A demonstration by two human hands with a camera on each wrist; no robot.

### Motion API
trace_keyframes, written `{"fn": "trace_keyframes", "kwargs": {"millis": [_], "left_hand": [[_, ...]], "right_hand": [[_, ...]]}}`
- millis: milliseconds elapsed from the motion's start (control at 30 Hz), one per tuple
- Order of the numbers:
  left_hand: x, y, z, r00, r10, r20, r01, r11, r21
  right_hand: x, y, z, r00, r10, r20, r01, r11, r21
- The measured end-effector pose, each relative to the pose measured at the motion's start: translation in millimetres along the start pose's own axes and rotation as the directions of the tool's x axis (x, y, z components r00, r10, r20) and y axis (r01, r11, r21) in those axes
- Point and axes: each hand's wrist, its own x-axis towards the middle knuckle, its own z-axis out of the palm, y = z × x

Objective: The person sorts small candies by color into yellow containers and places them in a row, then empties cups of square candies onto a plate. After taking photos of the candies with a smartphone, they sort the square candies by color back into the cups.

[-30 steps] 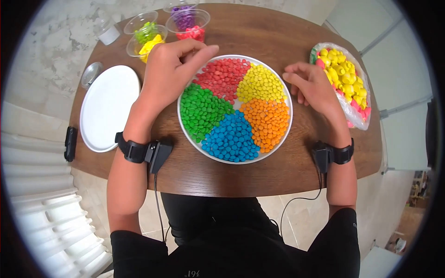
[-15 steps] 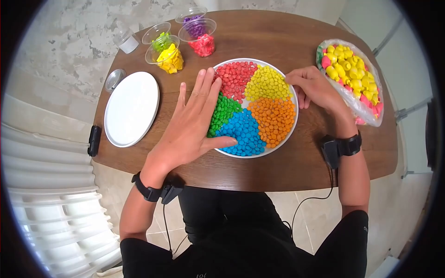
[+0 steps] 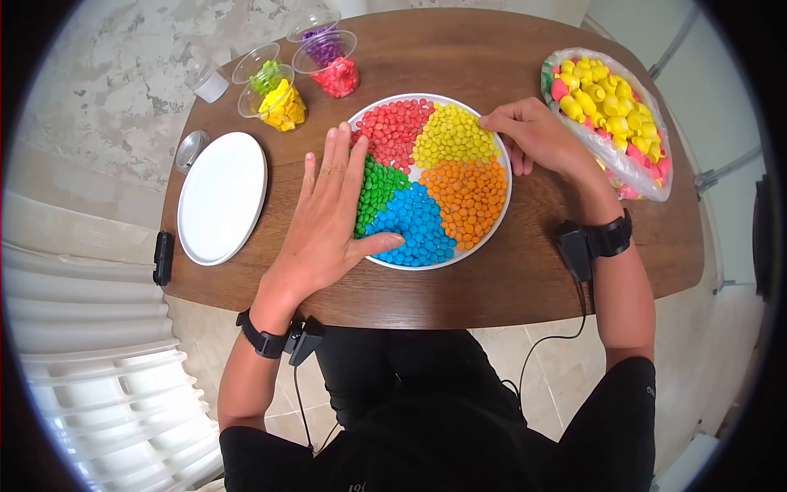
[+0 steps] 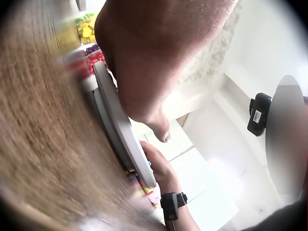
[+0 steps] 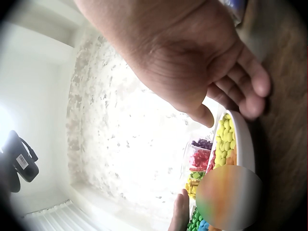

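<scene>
Head view showed the tabletop (image 3: 447, 57), with bare wood reaching its far edge and a narrower strip along its near edge. The candy plate (image 3: 415, 174) sat between, closer to the near edge. The bag (image 3: 611, 107) of yellow and pink pieces took up the far right corner, and a white plate (image 3: 221, 201) lay by the left edge, limiting sideways room. The left hand (image 3: 328, 213), bent over the candy plate a second earlier, had flattened across its left rim, fingers straight, thumb spread wide. The right hand (image 3: 533, 139) had stayed at the right rim, thumb and fingers either side; whether they gripped, I could not tell. That probably meant steadying or squaring the plate. Cups (image 3: 282, 107) stood toward the far left edge. Candies (image 3: 467, 201) formed five colour wedges.
</scene>
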Motion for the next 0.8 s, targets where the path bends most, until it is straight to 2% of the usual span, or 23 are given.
{"fn": "trace_keyframes", "kwargs": {"millis": [200, 400, 700, 800], "left_hand": [[1.2, -2.8, 0.3, 1.0, -0.004, 0.013, 0.005, 0.997, -0.078], [2.7, 2.0, -3.8, 0.998, 0.004, 0.069, -0.008, 0.998, 0.061], [6.2, 5.5, -8.2, 0.991, 0.077, 0.109, -0.085, 0.993, 0.077], [6.6, 2.8, -9.4, 0.994, 0.033, 0.101, -0.039, 0.998, 0.055]], "right_hand": [[3.3, 4.8, -1.3, 1.0, -0.023, 0.018, 0.023, 1.0, 0.002], [3.1, 4.3, -0.6, 1.0, -0.025, 0.009, 0.025, 1.0, -0.012], [3.0, 6.5, -0.2, 0.999, -0.043, 0.009, 0.043, 0.999, -0.015], [3.4, 7.1, -0.1, 0.999, -0.03, 0.016, 0.03, 0.999, -0.03]]}}
